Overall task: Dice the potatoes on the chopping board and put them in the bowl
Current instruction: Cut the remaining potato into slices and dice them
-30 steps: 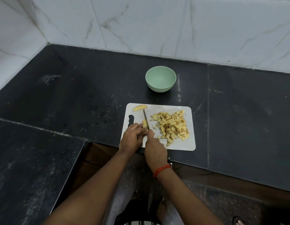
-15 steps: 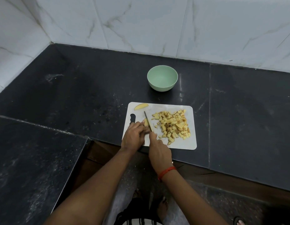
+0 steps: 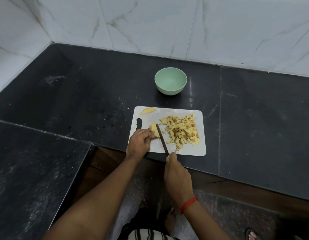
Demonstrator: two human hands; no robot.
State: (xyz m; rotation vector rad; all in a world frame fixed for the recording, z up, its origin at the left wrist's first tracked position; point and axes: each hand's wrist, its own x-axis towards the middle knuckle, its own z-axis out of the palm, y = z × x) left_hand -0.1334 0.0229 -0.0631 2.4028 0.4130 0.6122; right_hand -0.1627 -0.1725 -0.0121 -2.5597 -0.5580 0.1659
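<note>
While our left hand (image 3: 138, 144) is pinching a potato wedge (image 3: 153, 130) on the chopping board (image 3: 200, 149) | our right hand (image 3: 178, 177) is gripping the knife (image 3: 162, 138) beside it | diced potatoes (image 3: 180, 129) are lying rightward | bowl (image 3: 170, 81) is standing beyond.

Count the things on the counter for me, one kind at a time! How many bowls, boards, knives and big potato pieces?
Bowl: 1
Chopping board: 1
Knife: 1
Big potato pieces: 2, the loose wedge and the held piece
Pile of dice: 1
Total: 6
</note>
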